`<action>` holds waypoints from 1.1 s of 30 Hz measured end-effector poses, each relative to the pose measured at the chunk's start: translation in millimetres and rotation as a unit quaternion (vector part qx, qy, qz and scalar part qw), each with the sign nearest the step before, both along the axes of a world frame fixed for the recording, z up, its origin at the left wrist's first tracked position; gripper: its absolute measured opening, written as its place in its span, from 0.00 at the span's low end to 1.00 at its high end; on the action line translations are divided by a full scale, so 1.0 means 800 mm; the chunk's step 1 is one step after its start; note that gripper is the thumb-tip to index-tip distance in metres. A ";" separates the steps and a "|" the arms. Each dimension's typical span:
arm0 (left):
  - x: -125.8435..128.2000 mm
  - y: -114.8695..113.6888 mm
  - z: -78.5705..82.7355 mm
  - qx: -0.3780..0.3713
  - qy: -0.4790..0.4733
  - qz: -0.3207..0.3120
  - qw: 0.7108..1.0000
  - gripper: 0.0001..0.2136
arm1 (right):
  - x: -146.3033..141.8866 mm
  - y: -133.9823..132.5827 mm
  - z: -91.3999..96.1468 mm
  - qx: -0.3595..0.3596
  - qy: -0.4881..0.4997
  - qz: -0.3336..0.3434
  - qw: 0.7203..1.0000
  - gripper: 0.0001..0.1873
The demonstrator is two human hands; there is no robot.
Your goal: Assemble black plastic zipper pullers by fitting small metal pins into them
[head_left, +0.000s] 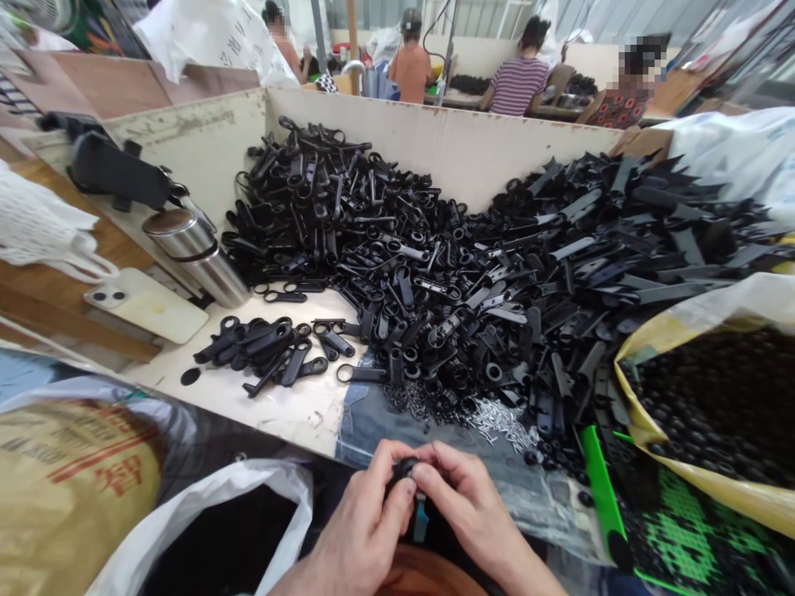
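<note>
At the front edge of the table, my left hand (371, 507) and my right hand (460, 490) meet with fingertips pinched together. Between them is a small rounded black plastic part (405, 468), mostly covered by the fingers. Just beyond the hands lie a scatter of silver pins (502, 420) and a patch of tiny dark pieces (413, 404). Behind these rises a big heap of black plastic handles with ring ends (397, 248). A smaller group of similar handles (267, 348) lies to the left on the pale board.
On the left stand a steel thermos (195, 252) and a phone (146, 305). A yellow-edged sack of black beads (720, 406) and a green basket (602, 488) are at right. An open white bag (137, 546) sits below left. Several people work beyond the back panel (397, 124).
</note>
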State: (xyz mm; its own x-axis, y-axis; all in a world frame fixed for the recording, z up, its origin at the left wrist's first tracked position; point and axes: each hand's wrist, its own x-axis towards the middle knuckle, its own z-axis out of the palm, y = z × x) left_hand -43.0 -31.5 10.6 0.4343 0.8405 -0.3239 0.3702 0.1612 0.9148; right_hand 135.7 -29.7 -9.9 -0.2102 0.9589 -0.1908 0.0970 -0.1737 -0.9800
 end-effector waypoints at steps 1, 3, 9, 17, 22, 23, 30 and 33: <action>0.002 0.000 -0.002 0.018 0.021 0.002 1.000 0.15 | -0.001 0.001 -0.003 0.005 0.002 -0.013 1.000 0.22; 0.005 0.002 -0.006 0.043 0.066 0.014 0.997 0.17 | -0.003 0.003 -0.010 -0.003 0.032 -0.026 0.999 0.23; 0.003 0.015 -0.013 0.049 0.074 0.046 0.995 0.28 | 0.002 0.012 -0.022 -0.054 0.058 -0.042 0.996 0.24; 0.001 0.025 0.002 -0.318 -0.169 0.078 0.930 0.33 | 0.006 0.025 -0.018 0.053 -0.007 -0.018 0.998 0.20; 0.002 0.022 0.011 -0.369 -0.173 0.104 0.907 0.45 | 0.007 0.027 -0.014 0.040 -0.002 0.026 0.999 0.21; 0.002 0.022 0.012 -0.370 -0.173 0.108 0.906 0.46 | 0.009 0.026 -0.014 0.038 -0.005 0.035 0.999 0.21; 0.001 0.021 0.015 -0.374 -0.179 0.111 0.903 0.42 | 0.021 0.024 -0.020 0.035 -0.035 0.073 0.996 0.24; 0.001 0.020 0.014 -0.374 -0.174 0.109 0.905 0.41 | 0.021 0.023 -0.019 0.047 -0.050 0.081 0.994 0.24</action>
State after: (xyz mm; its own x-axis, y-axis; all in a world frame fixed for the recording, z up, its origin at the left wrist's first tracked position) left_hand -41.9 -15.5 21.8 0.4695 0.5211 -0.7128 -0.0335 0.8172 0.5753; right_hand 152.7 -10.9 -25.5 -0.3471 0.9288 -0.1297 0.2135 -0.0564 -0.9753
